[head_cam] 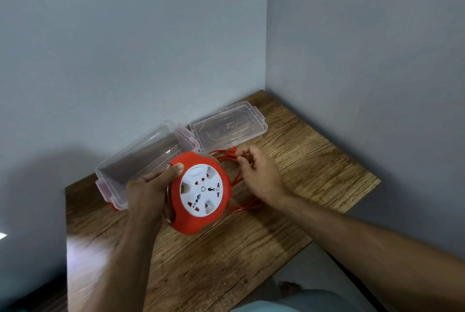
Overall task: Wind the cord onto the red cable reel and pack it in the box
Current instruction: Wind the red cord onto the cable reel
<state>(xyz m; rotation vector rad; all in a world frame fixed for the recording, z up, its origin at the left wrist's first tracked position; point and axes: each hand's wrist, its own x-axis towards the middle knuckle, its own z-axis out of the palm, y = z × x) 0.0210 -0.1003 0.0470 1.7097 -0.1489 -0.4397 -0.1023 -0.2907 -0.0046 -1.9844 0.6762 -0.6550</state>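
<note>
My left hand (pixel 148 189) grips the red cable reel (pixel 201 192) by its left rim and holds it above the wooden table, its white socket face turned toward me. Loose red cord (pixel 245 207) trails from the reel's right side onto the table in loops. My right hand (pixel 259 170) pinches the cord near its plug end (pixel 230 152), just right of the reel. The clear plastic box (pixel 141 158) lies open behind the reel, nothing inside it.
The box's clear lid (pixel 227 126) lies separately at the back, near the wall corner. The wooden table (pixel 226 248) fills the corner between two grey walls; its right edge drops to the floor. My knee shows at the bottom.
</note>
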